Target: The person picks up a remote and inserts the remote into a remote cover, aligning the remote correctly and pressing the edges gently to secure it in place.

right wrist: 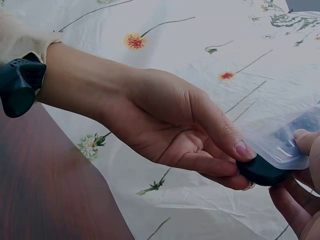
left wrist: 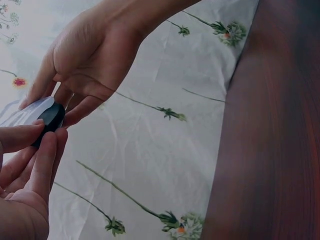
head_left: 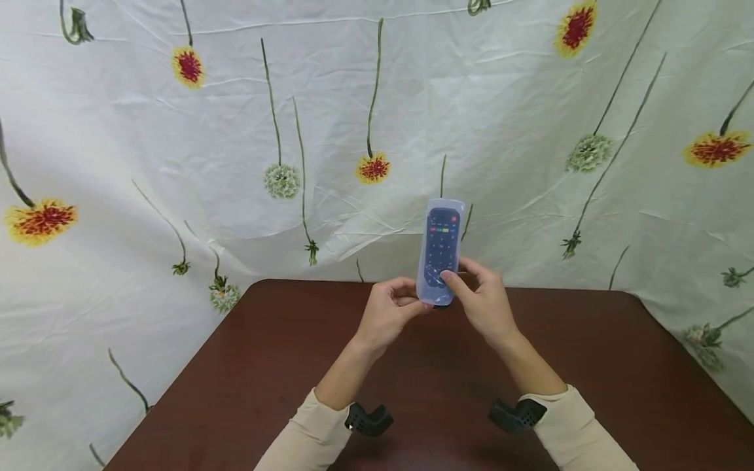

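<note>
A dark remote control [head_left: 441,242] stands upright inside a translucent sleeve [head_left: 421,278], held up over the far part of the table. Its black bottom end [right wrist: 264,171] sticks out of the sleeve's lower opening. My left hand [head_left: 385,313] pinches that black end between thumb and fingers, from the lower left. From the right, my right hand [head_left: 485,304] grips the sleeved remote, thumb on the front over the lower buttons and fingers behind. In the left wrist view, the left thumb [left wrist: 22,137] lies against the black end.
A dark reddish-brown table [head_left: 424,379] spreads beneath both hands. Behind it hangs a white cloth [head_left: 330,72] printed with flowers, which also runs down both sides. Black wrist cameras sit at each cuff, the left one [head_left: 369,420] and the right one [head_left: 518,416].
</note>
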The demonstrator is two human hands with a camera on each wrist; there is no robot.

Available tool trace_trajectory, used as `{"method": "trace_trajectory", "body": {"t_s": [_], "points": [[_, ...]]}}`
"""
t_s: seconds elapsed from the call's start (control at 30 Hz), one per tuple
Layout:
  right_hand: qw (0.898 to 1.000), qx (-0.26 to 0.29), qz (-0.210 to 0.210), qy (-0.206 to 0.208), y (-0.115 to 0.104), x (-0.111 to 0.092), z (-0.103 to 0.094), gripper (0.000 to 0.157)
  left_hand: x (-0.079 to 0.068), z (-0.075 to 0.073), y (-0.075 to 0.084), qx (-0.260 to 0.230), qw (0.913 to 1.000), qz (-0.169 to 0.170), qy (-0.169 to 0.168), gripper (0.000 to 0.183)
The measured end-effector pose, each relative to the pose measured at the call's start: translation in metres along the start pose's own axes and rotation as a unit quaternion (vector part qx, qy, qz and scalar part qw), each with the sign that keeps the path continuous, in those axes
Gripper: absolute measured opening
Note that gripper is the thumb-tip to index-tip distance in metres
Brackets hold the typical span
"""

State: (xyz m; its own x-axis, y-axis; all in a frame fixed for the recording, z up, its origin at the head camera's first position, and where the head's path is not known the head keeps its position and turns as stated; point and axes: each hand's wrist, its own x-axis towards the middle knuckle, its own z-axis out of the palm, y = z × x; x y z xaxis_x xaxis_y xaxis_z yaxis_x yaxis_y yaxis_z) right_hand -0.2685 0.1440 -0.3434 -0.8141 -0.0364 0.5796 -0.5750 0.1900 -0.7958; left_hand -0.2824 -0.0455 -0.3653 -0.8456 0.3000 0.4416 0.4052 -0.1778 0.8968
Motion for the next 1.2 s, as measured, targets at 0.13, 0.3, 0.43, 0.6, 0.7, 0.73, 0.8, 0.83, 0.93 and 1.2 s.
{"method": "trace_trajectory", "body": {"t_s": [0.13, 0.3, 0.43, 0.6, 0.7, 0.73, 0.8, 0.83, 0.93, 1.2], "points": [[1.000, -0.007, 0.005, -0.007, 0.001, -0.002, -0.001, 0.032, -0.001, -0.001, -0.001, -0.002, 1.0000, 0.000, -0.005, 0.025], [1.000, -0.017, -0.002, -0.008, -0.001, -0.003, -0.003, 0.032, -0.001, -0.004, 0.001, 0.012, 0.9991, -0.011, -0.038, 0.032], [0.999, -0.035, -0.020, -0.004, -0.001, -0.003, -0.004, 0.031, 0.000, -0.012, 0.006, 0.037, 0.9952, -0.021, -0.088, 0.054], [0.998, -0.050, -0.030, -0.013, 0.001, -0.004, -0.003, 0.029, 0.000, -0.022, 0.014, 0.053, 0.9969, -0.010, -0.056, 0.061], [0.997, -0.064, -0.031, -0.026, 0.003, -0.007, 0.000, 0.031, 0.001, -0.023, 0.015, 0.055, 0.9984, 0.014, -0.005, 0.047], [0.997, -0.069, -0.033, -0.031, 0.004, -0.008, 0.001, 0.032, 0.001, -0.023, 0.015, 0.055, 0.9982, 0.023, 0.009, 0.043], [0.995, -0.077, -0.040, -0.042, 0.005, -0.010, 0.003, 0.032, 0.002, -0.023, 0.016, 0.054, 0.9975, 0.040, 0.025, 0.037], [0.994, -0.082, -0.045, -0.048, 0.006, -0.012, 0.004, 0.032, 0.002, -0.022, 0.016, 0.054, 0.9972, 0.046, 0.026, 0.035], [0.990, -0.103, -0.066, -0.068, 0.008, -0.015, 0.008, 0.032, 0.002, -0.022, 0.018, 0.068, 0.9955, 0.062, 0.021, 0.031], [0.988, -0.107, -0.069, -0.082, 0.011, -0.022, 0.013, 0.030, 0.001, -0.022, 0.018, 0.095, 0.9895, 0.102, 0.039, 0.022]]}}
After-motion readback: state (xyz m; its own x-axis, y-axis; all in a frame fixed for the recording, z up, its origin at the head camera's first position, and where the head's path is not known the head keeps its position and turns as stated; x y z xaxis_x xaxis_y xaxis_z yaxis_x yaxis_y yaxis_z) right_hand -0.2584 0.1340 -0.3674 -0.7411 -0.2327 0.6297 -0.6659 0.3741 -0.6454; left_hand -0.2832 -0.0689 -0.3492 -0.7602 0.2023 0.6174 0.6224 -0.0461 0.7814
